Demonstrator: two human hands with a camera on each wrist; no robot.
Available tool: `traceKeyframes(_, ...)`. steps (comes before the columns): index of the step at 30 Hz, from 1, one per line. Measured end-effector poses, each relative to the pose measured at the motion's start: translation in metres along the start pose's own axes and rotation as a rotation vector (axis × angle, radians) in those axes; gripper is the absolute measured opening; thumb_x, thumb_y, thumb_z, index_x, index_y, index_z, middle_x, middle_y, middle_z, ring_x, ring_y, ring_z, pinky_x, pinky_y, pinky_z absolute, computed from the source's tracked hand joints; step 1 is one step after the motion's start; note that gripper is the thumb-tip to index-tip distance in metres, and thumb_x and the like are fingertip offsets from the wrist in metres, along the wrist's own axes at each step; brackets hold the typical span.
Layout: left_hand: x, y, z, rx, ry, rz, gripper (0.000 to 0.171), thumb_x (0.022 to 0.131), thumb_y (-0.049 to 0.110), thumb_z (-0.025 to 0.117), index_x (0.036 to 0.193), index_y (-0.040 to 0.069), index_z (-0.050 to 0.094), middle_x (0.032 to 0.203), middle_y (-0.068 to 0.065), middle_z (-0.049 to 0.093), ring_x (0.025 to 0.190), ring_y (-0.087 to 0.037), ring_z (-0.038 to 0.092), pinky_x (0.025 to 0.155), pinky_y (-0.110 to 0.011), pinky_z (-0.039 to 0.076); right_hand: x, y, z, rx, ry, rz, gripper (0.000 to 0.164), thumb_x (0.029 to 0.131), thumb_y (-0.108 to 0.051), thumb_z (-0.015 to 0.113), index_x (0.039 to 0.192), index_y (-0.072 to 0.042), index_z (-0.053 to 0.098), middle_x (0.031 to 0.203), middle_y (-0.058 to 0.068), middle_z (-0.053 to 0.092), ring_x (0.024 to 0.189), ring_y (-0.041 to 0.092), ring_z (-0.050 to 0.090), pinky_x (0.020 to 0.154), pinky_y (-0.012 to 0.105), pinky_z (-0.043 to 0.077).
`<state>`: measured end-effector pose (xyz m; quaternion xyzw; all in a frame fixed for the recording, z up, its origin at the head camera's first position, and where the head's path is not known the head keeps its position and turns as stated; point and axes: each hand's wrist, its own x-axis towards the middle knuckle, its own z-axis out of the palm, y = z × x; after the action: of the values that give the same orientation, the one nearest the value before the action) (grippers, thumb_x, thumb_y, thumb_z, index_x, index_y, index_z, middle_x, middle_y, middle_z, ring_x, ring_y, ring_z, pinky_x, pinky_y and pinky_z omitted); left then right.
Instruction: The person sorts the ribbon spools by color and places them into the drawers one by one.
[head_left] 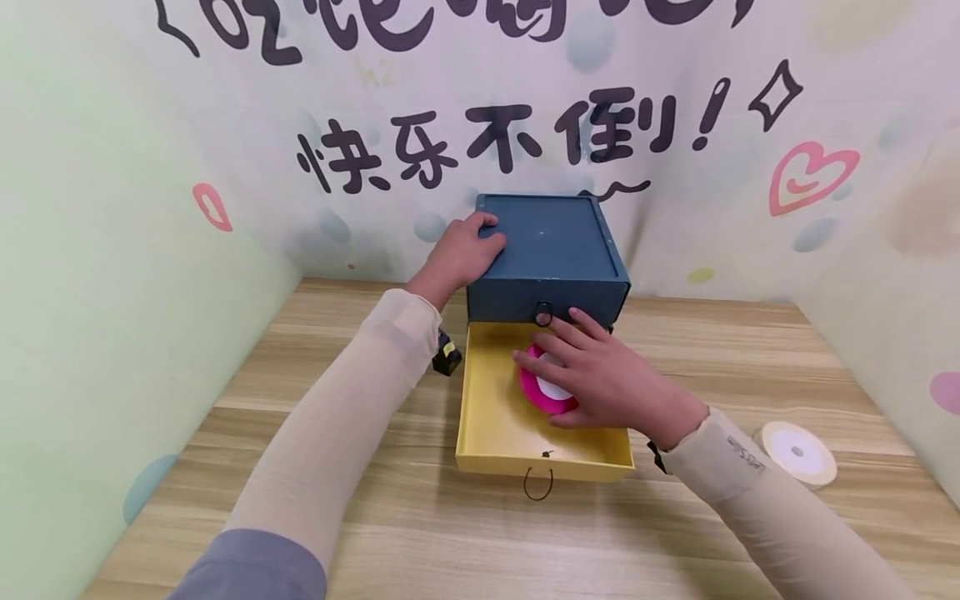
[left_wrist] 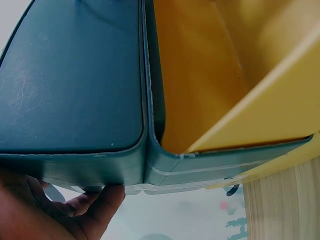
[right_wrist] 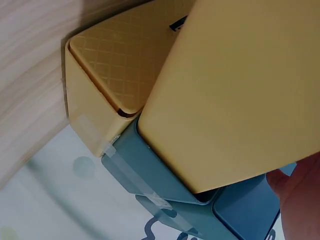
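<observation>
A stacked drawer box has a blue top and a closed upper drawer with a small ring pull. Below it, a yellow drawer is pulled out toward me. My left hand rests on the box's top left edge; its fingertips show against the blue side in the left wrist view. Over the yellow drawer, my right hand spreads its fingers across a bright pink roll with a white centre, partly hidden under the hand. In the right wrist view, the drawer's outer side hides most of that hand.
A white spool lies on the wooden table, right of the drawer beside my right forearm. A lower yellow drawer front with a dark pull sits beneath the pulled-out one. A printed backdrop stands close behind the box.
</observation>
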<state>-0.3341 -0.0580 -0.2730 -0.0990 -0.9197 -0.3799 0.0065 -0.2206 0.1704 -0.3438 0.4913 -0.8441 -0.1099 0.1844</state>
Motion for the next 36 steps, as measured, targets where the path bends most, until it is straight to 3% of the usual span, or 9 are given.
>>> traceKeyframes(25,0.0012,-0.0003,-0.0008,-0.012,-0.008,0.001,0.049,0.103,0.037,0.045,0.147,0.016,0.046,0.154,-0.013,0.037,0.136,-0.027,0.037,0.11,-0.04,0.033,0.0058,-0.004,0.0099,0.002,-0.091,0.036,0.088,0.079,-0.064,0.071,0.151,-0.022,0.045,0.141,0.009,0.052,0.145,0.036,0.024,0.117,0.056,0.0)
traceKeyframes(36,0.0005,0.0007,-0.001,-0.009,-0.006,-0.005,0.049,0.103,0.037,0.045,0.148,0.016,0.046,0.154,-0.013,0.037,0.136,-0.027,0.038,0.11,-0.04,0.034,0.0054,-0.0046,0.0094,0.06,-0.113,0.057,0.09,0.076,-0.068,0.071,0.151,-0.024,0.046,0.144,0.007,0.05,0.146,0.036,0.022,0.118,0.054,-0.004)
